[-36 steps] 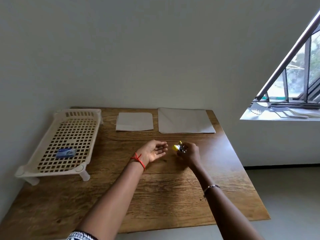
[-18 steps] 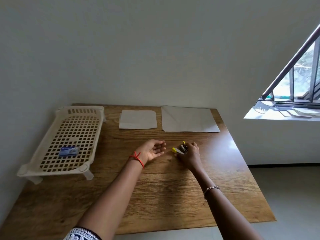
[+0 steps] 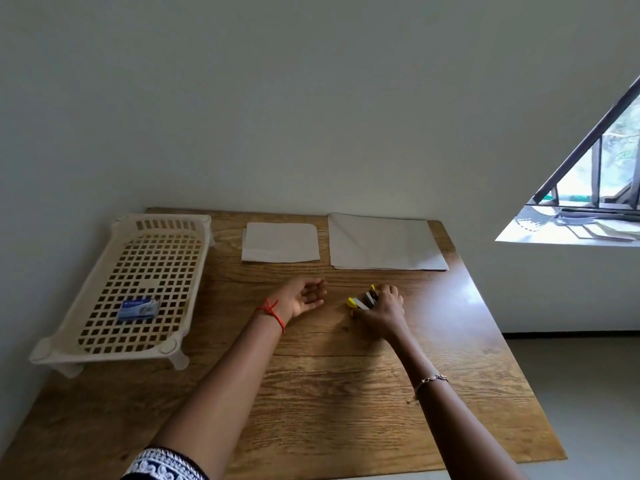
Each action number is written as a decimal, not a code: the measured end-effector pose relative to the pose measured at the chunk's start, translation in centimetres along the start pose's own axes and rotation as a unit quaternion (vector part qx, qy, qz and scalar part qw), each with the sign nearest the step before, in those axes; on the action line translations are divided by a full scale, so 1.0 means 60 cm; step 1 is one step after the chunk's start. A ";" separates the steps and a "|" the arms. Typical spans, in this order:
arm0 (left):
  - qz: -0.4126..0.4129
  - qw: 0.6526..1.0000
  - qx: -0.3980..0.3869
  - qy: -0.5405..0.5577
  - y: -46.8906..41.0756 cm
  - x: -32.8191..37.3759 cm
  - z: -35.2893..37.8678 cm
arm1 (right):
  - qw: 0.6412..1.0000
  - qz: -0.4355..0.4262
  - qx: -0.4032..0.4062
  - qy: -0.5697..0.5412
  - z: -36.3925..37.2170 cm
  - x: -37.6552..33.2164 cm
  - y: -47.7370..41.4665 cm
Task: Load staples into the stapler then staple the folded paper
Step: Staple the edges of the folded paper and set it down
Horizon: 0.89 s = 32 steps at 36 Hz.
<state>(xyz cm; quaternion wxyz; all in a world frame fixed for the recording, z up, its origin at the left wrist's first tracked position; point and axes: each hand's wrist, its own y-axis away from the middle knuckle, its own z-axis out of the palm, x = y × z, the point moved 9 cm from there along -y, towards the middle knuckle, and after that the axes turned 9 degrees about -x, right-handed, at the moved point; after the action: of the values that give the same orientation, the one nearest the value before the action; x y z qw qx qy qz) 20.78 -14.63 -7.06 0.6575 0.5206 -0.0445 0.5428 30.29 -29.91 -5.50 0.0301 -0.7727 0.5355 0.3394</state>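
Observation:
My right hand [image 3: 382, 311] grips a small yellow and black stapler [image 3: 363, 301] low on the wooden table [image 3: 332, 393]; the stapler looks hinged open, its yellow tips apart. My left hand [image 3: 304, 297] rests palm up just left of it, fingers loosely curled, holding nothing. A small folded white paper [image 3: 280, 242] lies at the back centre of the table. A larger sheet of paper [image 3: 384, 242] lies to its right. A blue staple box [image 3: 137, 309] sits inside the cream tray.
A cream plastic lattice tray [image 3: 104, 344] on short legs stands along the table's left side by the wall. The table's right edge drops to a grey floor. A window sill [image 3: 568, 233] with papers lies beyond on the right.
My right hand has lowered the stapler toward the table and its parts spread apart. My left hand has stayed palm up beside it. The camera view has shifted slightly.

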 end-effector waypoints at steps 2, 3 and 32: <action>0.006 1.000 0.007 -0.006 -0.004 0.007 -0.009 | 1.000 0.008 -0.012 0.012 0.000 -0.005 -0.006; 0.010 1.000 0.011 -0.008 -0.006 0.012 -0.014 | 1.000 0.004 -0.011 0.010 -0.002 -0.010 -0.010; 0.075 0.875 0.330 -0.348 -0.031 0.192 -0.192 | 0.997 -0.049 -0.054 0.023 0.056 -0.213 -0.180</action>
<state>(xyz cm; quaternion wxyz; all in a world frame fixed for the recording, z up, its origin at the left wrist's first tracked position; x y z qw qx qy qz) 21.07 1.75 -6.27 0.3470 0.8575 -0.1276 0.3578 35.30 -13.61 -4.37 -0.0075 -0.8063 0.4782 0.3482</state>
